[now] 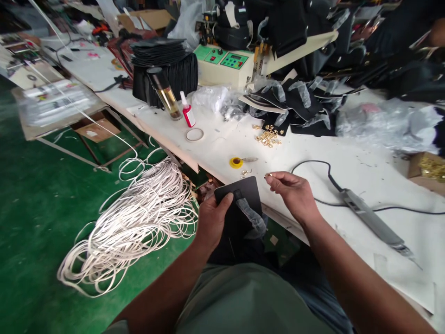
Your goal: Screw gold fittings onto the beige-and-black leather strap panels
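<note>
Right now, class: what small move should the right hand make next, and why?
Probably bring the right hand with its small gold fitting across to the black panel that the left hand grips, since the fitting hangs just beside the panel's strap.

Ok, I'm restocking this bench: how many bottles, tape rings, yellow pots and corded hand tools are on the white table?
Bottles: 2 (tall amber bottle, small red-and-white bottle)
Tape ring: 1
Yellow pot: 1
Corded hand tool: 1
Total: 5

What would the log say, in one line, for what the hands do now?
left hand: holds black panel | right hand: pinches small gold fitting | white table
</note>
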Available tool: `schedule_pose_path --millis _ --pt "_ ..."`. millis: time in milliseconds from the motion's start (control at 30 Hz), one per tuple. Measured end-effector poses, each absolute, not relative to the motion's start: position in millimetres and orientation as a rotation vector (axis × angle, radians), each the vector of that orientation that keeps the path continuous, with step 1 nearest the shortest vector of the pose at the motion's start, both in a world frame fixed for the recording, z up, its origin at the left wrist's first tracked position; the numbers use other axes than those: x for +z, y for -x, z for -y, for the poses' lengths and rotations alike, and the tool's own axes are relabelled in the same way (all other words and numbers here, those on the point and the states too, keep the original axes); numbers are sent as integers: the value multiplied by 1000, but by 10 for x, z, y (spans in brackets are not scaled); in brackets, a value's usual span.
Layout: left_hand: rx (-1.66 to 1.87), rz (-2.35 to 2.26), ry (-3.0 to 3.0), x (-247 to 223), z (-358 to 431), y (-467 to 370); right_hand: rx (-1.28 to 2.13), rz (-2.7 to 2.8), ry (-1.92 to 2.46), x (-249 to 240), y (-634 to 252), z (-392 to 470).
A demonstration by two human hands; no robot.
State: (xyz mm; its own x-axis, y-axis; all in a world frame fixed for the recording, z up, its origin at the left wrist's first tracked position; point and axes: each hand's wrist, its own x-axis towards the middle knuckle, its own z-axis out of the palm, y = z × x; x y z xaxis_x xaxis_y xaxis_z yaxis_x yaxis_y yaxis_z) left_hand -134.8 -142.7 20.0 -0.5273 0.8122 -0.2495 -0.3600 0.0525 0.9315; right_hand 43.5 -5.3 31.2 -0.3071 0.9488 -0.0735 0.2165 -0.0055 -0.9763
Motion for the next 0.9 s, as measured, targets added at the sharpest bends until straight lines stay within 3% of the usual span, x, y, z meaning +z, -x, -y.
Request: schedule_pose_path --millis 267,700,900 --pt "1515 -1495 -700 358 1294 1090 1582 1325 1069 355 -665 642" --pt "1444 -1568 -982 571 1327 768 1112 1830 1154 549 -842 735" --pt "1455 -1580 -925 621 1333 706 965 1750 1079 532 -928 800"
